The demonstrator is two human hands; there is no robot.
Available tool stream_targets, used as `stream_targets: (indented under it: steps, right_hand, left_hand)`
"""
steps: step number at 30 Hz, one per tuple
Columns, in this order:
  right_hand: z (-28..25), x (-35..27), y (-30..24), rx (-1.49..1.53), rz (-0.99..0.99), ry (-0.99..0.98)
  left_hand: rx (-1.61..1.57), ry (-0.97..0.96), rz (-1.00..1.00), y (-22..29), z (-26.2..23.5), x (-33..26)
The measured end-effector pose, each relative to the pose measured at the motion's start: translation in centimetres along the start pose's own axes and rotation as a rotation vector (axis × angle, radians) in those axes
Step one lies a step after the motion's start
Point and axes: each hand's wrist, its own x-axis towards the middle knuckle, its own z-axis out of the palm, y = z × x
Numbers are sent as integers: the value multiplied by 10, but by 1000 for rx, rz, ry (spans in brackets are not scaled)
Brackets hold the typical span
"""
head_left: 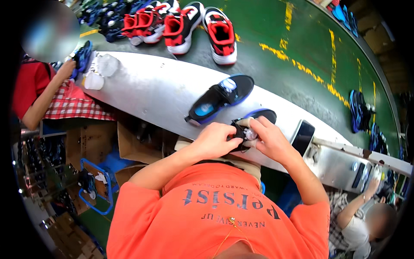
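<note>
Both hands work on one black shoe (252, 123) with a blue sole, which sits at the near edge of the metal table (151, 86), right in front of the person. The left hand (213, 140) has its fingers curled tight around the shoe's near end, and the right hand (269, 138) pinches something small and pale at the shoe's opening; what it is cannot be told. The step in hand looks like fitting or tucking a small part at the opening, so the next move probably calls for a steady left grip while the right fingers press or pull finely. A second black and blue shoe (220, 99) lies just beyond, near but apart. A dark phone (302, 137) rests close to the right hand, so room on that side is narrow. The table's near edge runs under the wrists. To the left the table surface is bare up to some white packets (101, 71).
</note>
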Motion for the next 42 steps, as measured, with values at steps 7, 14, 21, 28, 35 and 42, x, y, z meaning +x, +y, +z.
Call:
stream_targets:
  steps: [7,14,21,28,35,42]
  right_hand:
    - [11,2,12,124,50,282]
    - [4,13,21,235,-37,233]
    - [-2,15,13,233,-129,178]
    - [-25,30,9,368,119,-5]
    - [-36,119,17,198,-134,92]
    - [-13,128,-2,-22,-274,40]
  left_hand:
    - [-269,-173,-265,-2,6,19]
    - [-237,-150,-286,1,0,18]
    - [-277,-114,-316,3,-3,12]
    - [-160,-79,-125,18,-32,-9]
    - [202,525,59,-44,-88,24]
    - [18,659,-74,-52,-56,35]
